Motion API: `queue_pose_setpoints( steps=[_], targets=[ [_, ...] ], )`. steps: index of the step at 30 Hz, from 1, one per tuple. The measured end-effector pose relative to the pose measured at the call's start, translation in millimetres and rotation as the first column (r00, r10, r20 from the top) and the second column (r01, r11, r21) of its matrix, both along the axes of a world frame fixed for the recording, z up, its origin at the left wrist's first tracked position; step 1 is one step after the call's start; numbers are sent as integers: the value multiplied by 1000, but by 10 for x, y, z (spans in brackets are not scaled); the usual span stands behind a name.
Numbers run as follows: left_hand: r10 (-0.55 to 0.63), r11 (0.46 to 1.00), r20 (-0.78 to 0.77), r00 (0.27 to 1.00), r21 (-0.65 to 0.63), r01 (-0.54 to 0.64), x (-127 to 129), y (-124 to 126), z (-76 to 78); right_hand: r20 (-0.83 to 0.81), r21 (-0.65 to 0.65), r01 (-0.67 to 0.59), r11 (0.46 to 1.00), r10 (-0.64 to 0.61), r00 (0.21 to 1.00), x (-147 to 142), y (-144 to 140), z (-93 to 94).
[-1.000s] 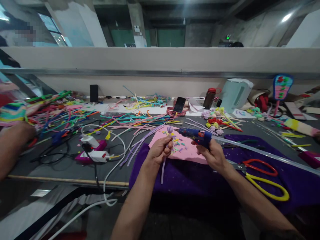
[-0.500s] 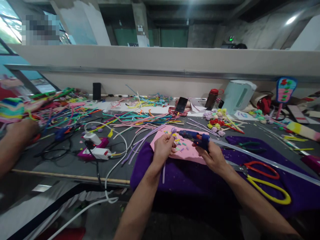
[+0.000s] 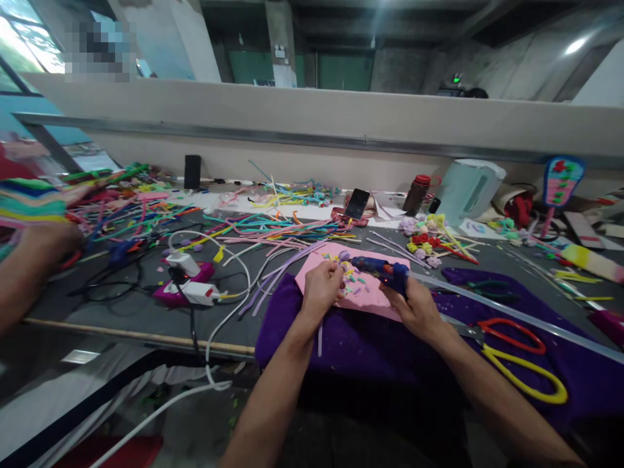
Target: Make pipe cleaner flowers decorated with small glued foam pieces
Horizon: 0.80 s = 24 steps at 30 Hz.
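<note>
My left hand (image 3: 322, 286) is closed in a pinch over a pink sheet (image 3: 377, 304). It holds a lilac pipe-cleaner flower (image 3: 344, 256), whose pale stem (image 3: 320, 341) hangs below the hand. Wrapped round the handle of a blue hot glue gun (image 3: 371, 265), my right hand (image 3: 414, 305) points the nozzle left at the flower. Tip and flower are very close; whether they touch I cannot tell. A long clear glue stick (image 3: 487, 301) juts from the gun's back. Small coloured snippets (image 3: 358, 281) are scattered on the sheet, which lies on purple cloth (image 3: 361, 354).
Scissors (image 3: 524, 377) with red and yellow handles and green-handled pliers (image 3: 492, 290) lie at right. Pipe cleaners (image 3: 273, 227) and finished flowers (image 3: 422, 240) cover the back. White cables run from a power strip (image 3: 199, 291). A co-worker's hand (image 3: 51, 244) is at far left.
The view has shifted slightly, so the scene sits a little further right. Both my hands keep their grips, with flower and nozzle still close together. The co-worker's hand has moved slightly.
</note>
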<state>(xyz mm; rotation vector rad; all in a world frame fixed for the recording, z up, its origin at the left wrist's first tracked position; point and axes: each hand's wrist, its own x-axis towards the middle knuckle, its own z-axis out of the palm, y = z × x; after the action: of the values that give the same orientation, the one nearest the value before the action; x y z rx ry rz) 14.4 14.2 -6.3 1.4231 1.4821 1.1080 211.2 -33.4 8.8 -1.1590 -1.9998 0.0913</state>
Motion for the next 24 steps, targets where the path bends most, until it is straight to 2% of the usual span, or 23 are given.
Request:
queue_pose_setpoints(
  steps=[6,17,24],
  targets=[
    [-31,999,16,999,19,31,-6,8,-27,42,27,21,999,-23,999,5,18,-16],
    [-29,999,-13,999,20,29,9,-21,30,50,56,38,998,-41,998,6,29,-6],
    [-21,1000,-18,1000,13,21,8,-19,19,48,29,64,998,-66,997,17,26,-33]
  ],
)
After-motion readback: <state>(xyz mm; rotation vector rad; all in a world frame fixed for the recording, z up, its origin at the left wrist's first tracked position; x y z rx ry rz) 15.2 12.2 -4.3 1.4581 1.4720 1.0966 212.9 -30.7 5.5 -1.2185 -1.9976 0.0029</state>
